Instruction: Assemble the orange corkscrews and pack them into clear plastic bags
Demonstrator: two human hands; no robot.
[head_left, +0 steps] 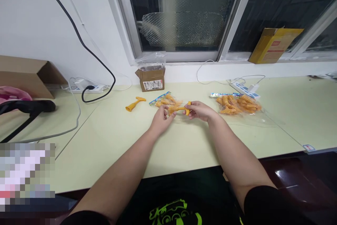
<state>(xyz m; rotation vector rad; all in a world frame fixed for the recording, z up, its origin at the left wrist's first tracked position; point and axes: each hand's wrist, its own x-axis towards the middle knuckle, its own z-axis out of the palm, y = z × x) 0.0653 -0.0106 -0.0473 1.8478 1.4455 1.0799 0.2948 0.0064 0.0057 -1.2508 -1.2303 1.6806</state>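
Between my hands is a yellow-orange, rubbery-looking piece (181, 109) with a ribbed narrow middle and a crosswise end. My left hand (161, 118) has its fingers closed round the wide end. My right hand (201, 111) pinches the crosswise end. Just behind the left hand, a clear bag (167, 99) with a shiny blue header holds similar pieces and is partly hidden. A loose piece of the same kind (134, 104) lies to the left, showing a flared end and a T-shaped end. To the right rest more bagged orange pieces (237, 105).
An open brown carton (153, 79) stands against the wall. Power strips with cables lie at the left (89, 88) and right (244, 88). A yellow box (275, 46) leans on the window. At far left are a larger cardboard box (23, 74) and a black stand (28, 109).
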